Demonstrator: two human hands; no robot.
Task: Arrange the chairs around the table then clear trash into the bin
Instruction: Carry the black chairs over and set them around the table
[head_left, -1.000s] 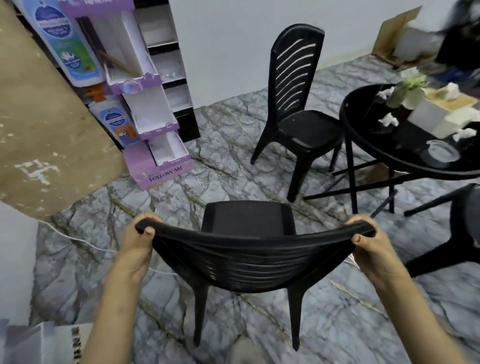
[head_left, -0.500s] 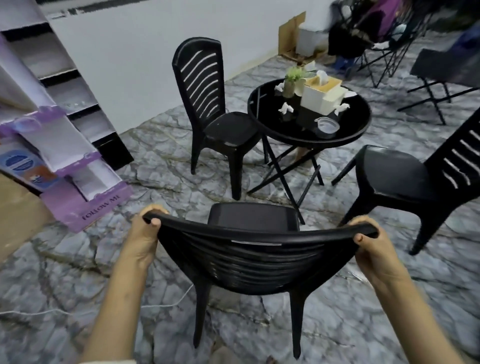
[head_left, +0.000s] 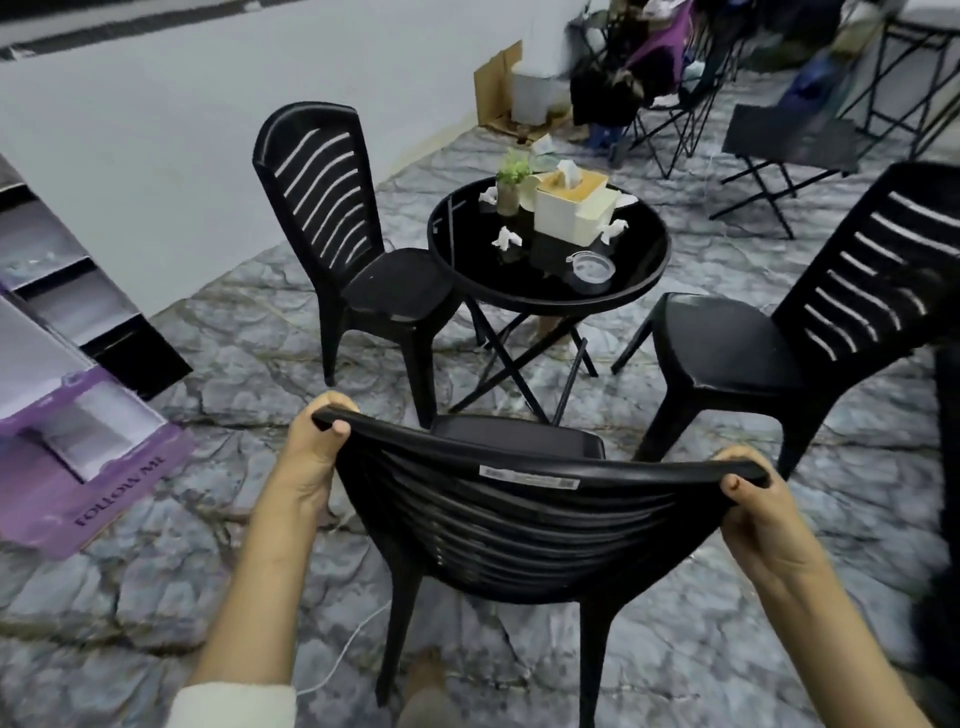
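Head view: left hand (head_left: 311, 452) and right hand (head_left: 763, 512), fingers wrapped shut over top rail of near chair (head_left: 519, 519), short of round tabletop (head_left: 644, 291); two chairs (head_left: 363, 249) (head_left: 769, 353) placed; crumpled tissues (head_left: 506, 238) uncleared; bin unidentified.

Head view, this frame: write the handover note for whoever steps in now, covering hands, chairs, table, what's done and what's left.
Left hand and right hand each grip a top corner of the held chair, facing the round table.
Two other black chairs flank the table: left chair and right chair.
Left: set the held chair at the table, then clear the crumpled tissues from the tabletop. No bin identified.
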